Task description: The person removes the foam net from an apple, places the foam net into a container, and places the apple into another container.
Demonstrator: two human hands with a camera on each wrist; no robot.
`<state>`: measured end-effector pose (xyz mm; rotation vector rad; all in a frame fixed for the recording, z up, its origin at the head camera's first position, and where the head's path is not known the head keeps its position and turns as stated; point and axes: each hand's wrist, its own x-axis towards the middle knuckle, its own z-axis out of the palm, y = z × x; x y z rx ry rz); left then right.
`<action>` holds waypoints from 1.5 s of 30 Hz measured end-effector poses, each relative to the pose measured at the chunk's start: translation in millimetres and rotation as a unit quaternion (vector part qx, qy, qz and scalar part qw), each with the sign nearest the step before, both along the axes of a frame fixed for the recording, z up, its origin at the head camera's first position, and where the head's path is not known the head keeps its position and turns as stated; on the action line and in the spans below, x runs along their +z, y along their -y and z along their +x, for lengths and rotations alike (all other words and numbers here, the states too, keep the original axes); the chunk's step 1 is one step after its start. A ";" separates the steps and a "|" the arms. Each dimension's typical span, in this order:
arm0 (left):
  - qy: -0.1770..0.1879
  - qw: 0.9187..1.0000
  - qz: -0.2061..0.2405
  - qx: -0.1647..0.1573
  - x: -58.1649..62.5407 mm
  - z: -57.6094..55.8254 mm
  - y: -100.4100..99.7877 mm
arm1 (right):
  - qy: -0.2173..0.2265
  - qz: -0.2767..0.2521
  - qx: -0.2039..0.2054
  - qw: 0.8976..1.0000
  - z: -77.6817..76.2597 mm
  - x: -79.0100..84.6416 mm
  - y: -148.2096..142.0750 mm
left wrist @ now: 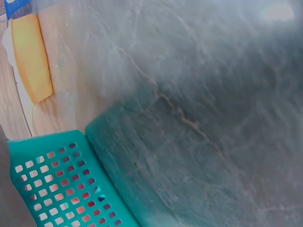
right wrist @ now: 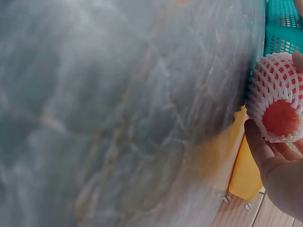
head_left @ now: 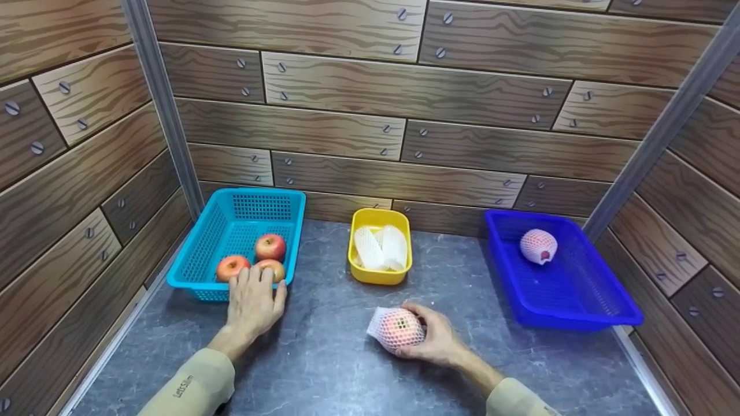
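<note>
My right hand [head_left: 436, 338] grips an apple in a white foam net [head_left: 400, 329] above the table, fingers and thumb around its right side. The right wrist view shows the same netted apple [right wrist: 274, 99], with red skin bare at the net's opening. At the near rim of the teal basket [head_left: 193, 283], my left hand [head_left: 252, 300] reaches in with its fingers extended. Its fingertips lie beside or on the nearest apple [head_left: 273, 269], partly covering it. Two more bare apples lie there, one to the left [head_left: 231, 267] and one behind [head_left: 270, 247].
A yellow basket [head_left: 378, 277] in the middle holds white foam nets [head_left: 381, 248]. On the right, a blue basket [head_left: 569, 300] contains another netted apple [head_left: 538, 246]. Wood-patterned walls [head_left: 347, 81] enclose the grey marbled table [head_left: 324, 358] at the back and sides.
</note>
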<state>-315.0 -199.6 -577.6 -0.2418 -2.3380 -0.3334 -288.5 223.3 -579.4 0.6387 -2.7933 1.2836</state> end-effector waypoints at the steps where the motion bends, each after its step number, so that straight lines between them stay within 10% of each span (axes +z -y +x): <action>1: 0.002 1.000 0.005 0.001 0.6 0.1 -0.8 | 0.002 -0.001 0.000 1.000 0.5 -0.5 -0.1; 13: 0.036 0.993 0.106 -0.047 18.3 4.3 -24.8 | 0.004 0.018 -0.006 1.000 1.6 -6.6 0.1; 33: 0.032 0.982 0.100 -0.155 34.9 23.2 -78.7 | -0.006 -0.043 0.009 0.999 2.9 13.3 -5.3; 39: 0.100 0.967 0.111 -0.206 40.8 30.6 -101.1 | -0.016 -0.053 0.026 0.998 3.9 35.3 -4.7; 45: 0.162 0.934 0.170 -0.270 51.6 36.2 -122.4 | -0.045 -0.045 0.046 0.997 7.3 50.8 -2.8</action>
